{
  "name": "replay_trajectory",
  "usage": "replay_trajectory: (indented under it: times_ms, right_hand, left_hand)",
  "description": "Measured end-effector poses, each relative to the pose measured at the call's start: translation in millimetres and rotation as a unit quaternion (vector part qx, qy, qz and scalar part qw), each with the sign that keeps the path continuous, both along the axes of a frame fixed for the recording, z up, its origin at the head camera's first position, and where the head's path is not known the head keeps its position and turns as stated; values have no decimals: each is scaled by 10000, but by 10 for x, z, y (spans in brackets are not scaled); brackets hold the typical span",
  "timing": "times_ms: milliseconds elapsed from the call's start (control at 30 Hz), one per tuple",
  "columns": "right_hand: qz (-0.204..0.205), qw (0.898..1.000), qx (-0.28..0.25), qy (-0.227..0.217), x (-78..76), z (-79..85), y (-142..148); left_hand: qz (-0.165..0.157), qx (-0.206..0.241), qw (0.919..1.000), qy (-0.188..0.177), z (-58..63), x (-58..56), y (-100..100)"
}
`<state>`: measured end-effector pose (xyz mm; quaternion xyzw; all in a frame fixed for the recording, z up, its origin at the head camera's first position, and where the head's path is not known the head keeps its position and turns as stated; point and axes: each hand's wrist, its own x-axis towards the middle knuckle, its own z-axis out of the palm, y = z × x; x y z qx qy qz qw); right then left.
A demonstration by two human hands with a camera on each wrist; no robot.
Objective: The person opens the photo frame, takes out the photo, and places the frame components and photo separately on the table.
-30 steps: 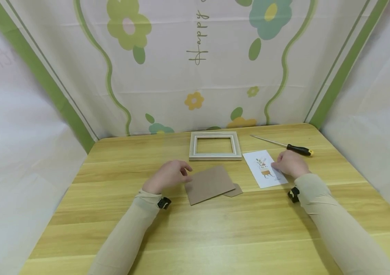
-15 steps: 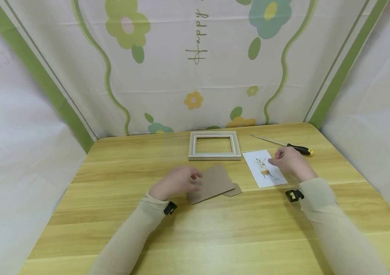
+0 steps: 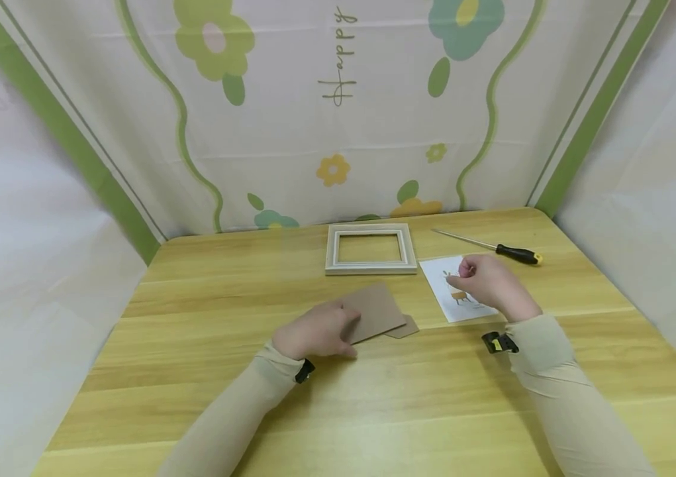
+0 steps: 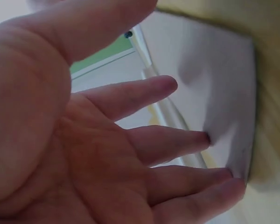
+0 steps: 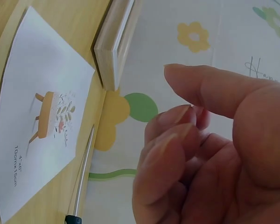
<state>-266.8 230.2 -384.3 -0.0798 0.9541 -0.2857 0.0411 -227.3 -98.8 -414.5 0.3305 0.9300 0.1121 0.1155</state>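
My left hand reaches over the left part of a brown backing board, thumb and fingers spread apart. In the left wrist view, the fingertips come right to the surface and edge of the board. A small brown stand flap sticks out from under its right corner. Over a white card printed with a plant in a brown pot hovers my right hand. Its fingers curl loosely with nothing between them and thumb, and the right wrist view shows the card lying apart from it.
Behind the board lies a pale picture frame with nothing in its opening. A screwdriver with a black and yellow handle rests at the back right. A flowered cloth hangs behind the wooden table.
My left hand has moved right and toward me, from beside the board to over its left part. My right hand has shifted left over the card; the card and board stay put.
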Motion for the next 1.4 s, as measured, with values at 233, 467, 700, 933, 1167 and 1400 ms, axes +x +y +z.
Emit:
replay_trajectory:
  times_ms: [233,467,700,933,1167,1400]
  right_hand:
    - [59,9999,-32,81,19,24,-36]
    - [48,10000,-38,-25,14,11,-37]
    - [2,9999,-76,-77,8,15,-22]
    - [2,10000,-73,13,12,21,5]
    - [-74,9998,-163,39,7,26,60]
    - [-92,9997,-231,1,12,46,91]
  left_hand:
    - [35,-242,9980,582,-45,19,54]
    - [-83,-459,9947,921,-39,78,105]
    - [104,-552,9957,733,-12,110,94]
    - [223,-32,9967,775,89,50,-10]
    - [599,669,9924,842,259,-15,-140]
    - [1236,2038,9676,836,405,-23,-224]
